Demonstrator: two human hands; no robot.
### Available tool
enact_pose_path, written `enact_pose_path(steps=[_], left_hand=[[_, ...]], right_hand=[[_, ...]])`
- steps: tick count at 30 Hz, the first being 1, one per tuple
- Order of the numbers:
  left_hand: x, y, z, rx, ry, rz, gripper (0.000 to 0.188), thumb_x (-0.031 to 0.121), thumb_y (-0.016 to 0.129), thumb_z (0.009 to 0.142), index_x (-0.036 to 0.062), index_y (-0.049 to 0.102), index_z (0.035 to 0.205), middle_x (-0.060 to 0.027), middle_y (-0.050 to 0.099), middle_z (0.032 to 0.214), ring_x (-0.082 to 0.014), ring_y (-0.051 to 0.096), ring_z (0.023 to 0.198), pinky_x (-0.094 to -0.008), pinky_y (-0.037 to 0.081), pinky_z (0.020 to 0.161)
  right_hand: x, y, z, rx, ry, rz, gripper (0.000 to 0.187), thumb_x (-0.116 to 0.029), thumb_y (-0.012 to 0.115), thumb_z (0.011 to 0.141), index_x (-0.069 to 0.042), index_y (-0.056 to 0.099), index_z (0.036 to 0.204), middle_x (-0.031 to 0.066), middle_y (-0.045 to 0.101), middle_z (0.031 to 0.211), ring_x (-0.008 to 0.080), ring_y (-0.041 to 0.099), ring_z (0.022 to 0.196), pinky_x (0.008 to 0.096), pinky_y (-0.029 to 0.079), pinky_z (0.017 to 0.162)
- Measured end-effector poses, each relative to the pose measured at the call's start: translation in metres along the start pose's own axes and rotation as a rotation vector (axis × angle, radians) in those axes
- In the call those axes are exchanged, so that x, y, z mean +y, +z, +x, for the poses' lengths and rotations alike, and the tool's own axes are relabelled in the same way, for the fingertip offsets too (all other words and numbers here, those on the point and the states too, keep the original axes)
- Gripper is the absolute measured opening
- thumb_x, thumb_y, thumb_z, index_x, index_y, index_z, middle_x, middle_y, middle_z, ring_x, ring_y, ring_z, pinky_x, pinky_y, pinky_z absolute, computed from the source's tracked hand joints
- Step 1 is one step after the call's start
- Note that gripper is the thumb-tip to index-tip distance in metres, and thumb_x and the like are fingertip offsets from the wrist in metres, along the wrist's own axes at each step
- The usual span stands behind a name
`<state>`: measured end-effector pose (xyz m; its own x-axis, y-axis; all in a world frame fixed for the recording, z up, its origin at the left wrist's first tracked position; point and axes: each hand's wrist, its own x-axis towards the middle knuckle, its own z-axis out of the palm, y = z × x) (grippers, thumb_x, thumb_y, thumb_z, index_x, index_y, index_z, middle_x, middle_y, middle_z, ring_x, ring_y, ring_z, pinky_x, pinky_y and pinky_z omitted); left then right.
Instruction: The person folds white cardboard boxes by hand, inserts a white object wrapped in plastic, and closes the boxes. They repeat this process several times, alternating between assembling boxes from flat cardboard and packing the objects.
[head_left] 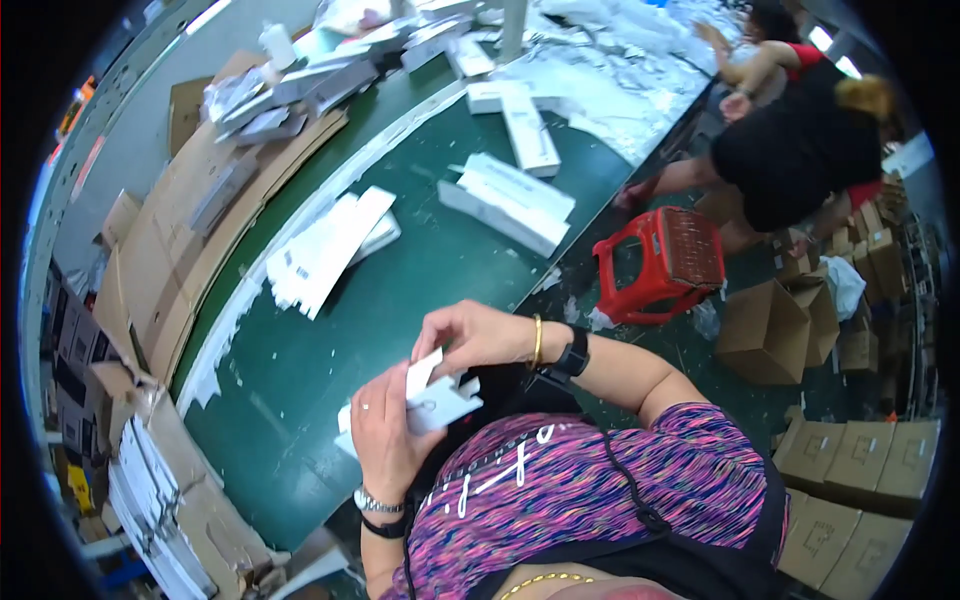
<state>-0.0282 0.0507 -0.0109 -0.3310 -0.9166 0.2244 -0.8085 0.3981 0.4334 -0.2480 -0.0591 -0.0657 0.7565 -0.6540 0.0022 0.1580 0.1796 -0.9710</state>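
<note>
A small white cardboard box [452,406] is held close to my chest, its end flaps standing up. My left hand [383,425] wraps round its body, thumb below and fingers on top. With fingers pinched, my right hand [472,336] grips an upright flap at the box's end. Whether anything lies inside the box cannot be seen. On the green table beyond my hands is a fanned stack of flat white cartons [325,250]. Farther off, long white boxes [510,200] lie side by side, and another long box [528,130] lies behind them.
A heap of white boxes [335,85] and plastic covers the table's far side. Brown cardboard sheets [170,270] line the left edge. To the right are a red stool [660,262], open brown cartons [762,330] and stacked cartons [840,455]. Another person [800,150] bends over beyond the stool.
</note>
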Motion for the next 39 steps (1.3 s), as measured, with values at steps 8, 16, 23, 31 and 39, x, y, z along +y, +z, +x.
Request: enact_pose_path(steps=[8, 16, 23, 31, 39], left_hand=[[-0.014, 0.006, 0.024, 0.461, -0.113, -0.012, 0.098, 0.011, 0.095, 0.053, 0.0051, 0.054, 0.143, -0.0168, 0.066, 0.127, -0.038, 0.062, 0.114, -0.0474, 0.047, 0.101], [-0.008, -0.01, 0.023, 0.361, -0.073, -0.052, 0.09, 0.016, 0.091, 0.065, 0.0034, 0.052, 0.144, -0.0164, 0.066, 0.128, -0.0366, 0.06, 0.121, -0.0461, 0.046, 0.102], [0.003, -0.018, 0.024, 0.418, -0.053, -0.333, 0.065, 0.012, 0.084, 0.078, 0.0015, 0.055, 0.135, -0.0198, 0.061, 0.14, -0.0305, 0.061, 0.125, -0.0412, 0.047, 0.104], [0.005, 0.003, 0.024, 0.591, -0.245, -0.39, 0.044, 0.014, 0.078, 0.082, 0.0041, 0.06, 0.12, -0.0137, 0.071, 0.126, -0.0281, 0.064, 0.106, -0.0394, 0.046, 0.095], [0.003, 0.005, 0.027, 0.672, -0.255, -0.401, 0.019, 0.004, 0.06, 0.087, 0.003, 0.066, 0.105, -0.0117, 0.074, 0.108, -0.0277, 0.064, 0.094, -0.0397, 0.047, 0.09]], right_hand=[[-0.007, 0.038, -0.008, 0.234, -0.148, 0.147, 0.049, -0.005, 0.076, 0.096, 0.0, 0.057, 0.141, 0.0077, 0.067, 0.128, 0.0153, 0.068, 0.108, 0.0318, 0.056, 0.097], [0.001, 0.049, -0.009, 0.26, -0.16, 0.144, 0.052, 0.0, 0.075, 0.095, 0.003, 0.054, 0.142, 0.0097, 0.065, 0.131, 0.0183, 0.067, 0.115, 0.0334, 0.057, 0.1], [0.001, 0.056, -0.009, 0.256, -0.228, 0.02, 0.046, 0.004, 0.075, 0.093, 0.005, 0.059, 0.136, 0.0097, 0.065, 0.131, 0.0189, 0.067, 0.114, 0.0341, 0.057, 0.1], [-0.004, 0.06, -0.008, 0.258, -0.295, -0.248, 0.04, 0.003, 0.075, 0.093, 0.007, 0.062, 0.131, 0.0092, 0.067, 0.127, 0.0169, 0.068, 0.112, 0.0327, 0.056, 0.1], [-0.023, 0.058, -0.003, 0.154, -0.101, 0.228, 0.028, 0.0, 0.065, 0.101, 0.004, 0.064, 0.128, 0.0087, 0.069, 0.122, 0.0129, 0.068, 0.102, 0.0296, 0.057, 0.091]])
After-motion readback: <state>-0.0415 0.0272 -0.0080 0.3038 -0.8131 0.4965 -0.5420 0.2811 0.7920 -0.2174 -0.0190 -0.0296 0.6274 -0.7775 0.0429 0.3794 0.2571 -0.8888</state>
